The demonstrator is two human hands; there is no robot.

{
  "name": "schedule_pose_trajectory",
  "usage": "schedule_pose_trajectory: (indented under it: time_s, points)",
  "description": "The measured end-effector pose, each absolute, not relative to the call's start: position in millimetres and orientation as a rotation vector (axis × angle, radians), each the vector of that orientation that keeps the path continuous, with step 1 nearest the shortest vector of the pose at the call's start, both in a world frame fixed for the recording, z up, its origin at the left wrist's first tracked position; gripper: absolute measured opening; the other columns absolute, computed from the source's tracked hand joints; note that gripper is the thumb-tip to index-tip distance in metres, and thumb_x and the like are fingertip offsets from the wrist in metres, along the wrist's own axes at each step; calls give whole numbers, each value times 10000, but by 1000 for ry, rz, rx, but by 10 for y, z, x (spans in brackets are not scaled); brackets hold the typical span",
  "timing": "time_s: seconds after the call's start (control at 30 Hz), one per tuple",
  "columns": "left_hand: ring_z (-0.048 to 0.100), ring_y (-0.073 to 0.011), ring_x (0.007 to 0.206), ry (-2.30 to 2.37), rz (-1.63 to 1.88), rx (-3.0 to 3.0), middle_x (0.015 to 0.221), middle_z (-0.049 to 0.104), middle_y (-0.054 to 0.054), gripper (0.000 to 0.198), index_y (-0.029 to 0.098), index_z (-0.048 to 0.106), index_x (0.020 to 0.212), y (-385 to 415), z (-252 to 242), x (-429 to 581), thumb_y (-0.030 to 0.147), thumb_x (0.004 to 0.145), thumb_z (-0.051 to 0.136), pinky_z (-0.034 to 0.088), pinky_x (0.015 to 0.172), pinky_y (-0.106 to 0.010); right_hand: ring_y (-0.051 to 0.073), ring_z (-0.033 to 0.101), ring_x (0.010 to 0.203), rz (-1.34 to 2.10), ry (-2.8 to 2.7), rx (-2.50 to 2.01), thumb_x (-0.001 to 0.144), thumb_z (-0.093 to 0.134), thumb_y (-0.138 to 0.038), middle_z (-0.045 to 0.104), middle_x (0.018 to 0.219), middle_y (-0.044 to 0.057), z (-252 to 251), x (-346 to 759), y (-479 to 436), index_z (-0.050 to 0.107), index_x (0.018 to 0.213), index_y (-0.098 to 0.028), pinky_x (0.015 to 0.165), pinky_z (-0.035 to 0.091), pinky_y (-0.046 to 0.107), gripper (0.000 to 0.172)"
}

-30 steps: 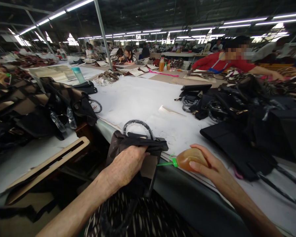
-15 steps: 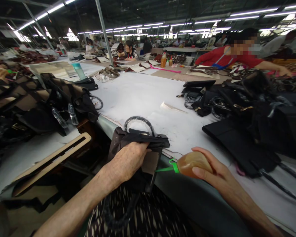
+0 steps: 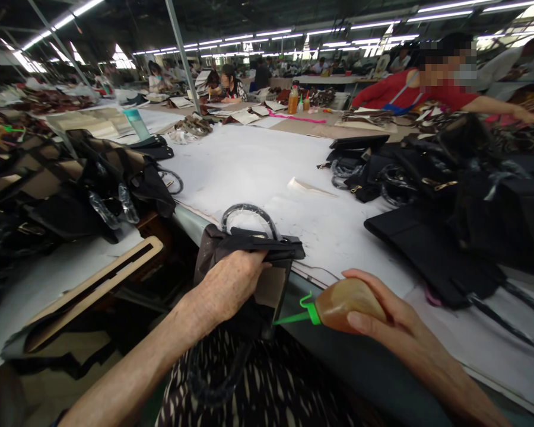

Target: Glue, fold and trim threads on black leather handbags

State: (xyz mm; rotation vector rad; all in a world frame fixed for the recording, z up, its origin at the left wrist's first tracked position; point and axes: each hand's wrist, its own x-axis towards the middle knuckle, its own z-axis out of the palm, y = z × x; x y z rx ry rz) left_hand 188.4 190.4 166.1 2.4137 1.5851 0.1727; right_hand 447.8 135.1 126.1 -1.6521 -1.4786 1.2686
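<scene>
My left hand [image 3: 229,284] is closed on the top edge of a dark brown and black handbag [image 3: 249,249] that hangs over the near edge of the white table [image 3: 258,172]. The bag's wrapped round handle [image 3: 248,211] stands up behind my fingers. My right hand [image 3: 382,320] grips an amber glue bottle [image 3: 345,296] lying sideways. Its green nozzle [image 3: 293,316] points left and slightly down, with the tip at the bag's open lower side.
Black bags and straps [image 3: 449,196] are piled on the table's right side. Brown and black bags [image 3: 71,184] are heaped at left, beside a tan wooden frame [image 3: 93,284]. A person in red [image 3: 409,95] leans over the far table; other workers sit further back.
My right hand has tilted the bottle's nozzle downward and brought it left, closer to the bag. The left hand keeps its hold on the bag.
</scene>
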Motion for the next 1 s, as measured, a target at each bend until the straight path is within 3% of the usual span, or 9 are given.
schedule_pose_trajectory:
  time_s: [0.33, 0.5, 0.8, 1.0]
  points:
    - [608, -229, 912, 1640, 104, 2372, 957, 638, -92, 234, 187, 546, 1045, 1902, 1693, 1906, 276, 895, 391, 462, 749, -292, 279, 606, 879, 1307, -1467, -1664, 655, 605, -541, 646, 995, 33, 1264, 4471, 1263, 449, 1211, -257, 650, 517, 288, 644]
    - [612, -257, 909, 1629, 140, 2405, 971, 639, -104, 226, 180, 551, 1018, 1907, 1692, 1894, 279, 895, 389, 468, 726, -314, 257, 610, 835, 1222, -1404, -1689, 651, 592, -543, 663, 913, 11, 1222, 4435, 1210, 496, 1151, -259, 682, 509, 278, 583]
    - [609, -255, 919, 1604, 140, 2428, 987, 639, -100, 228, 188, 540, 1019, 1913, 1702, 1883, 286, 900, 372, 466, 734, -314, 220, 571, 653, 1309, -1151, -1626, 719, 529, -529, 641, 870, 38, 1134, 4296, 1133, 471, 1077, -222, 553, 467, 304, 476]
    - [589, -255, 976, 1578, 165, 2446, 1034, 628, -95, 216, 189, 534, 1014, 1907, 1688, 1874, 288, 899, 381, 459, 774, -311, 243, 564, 717, 1347, -1066, -1596, 712, 529, -546, 632, 876, 49, 1056, 4304, 1112, 477, 1094, -225, 533, 460, 304, 501]
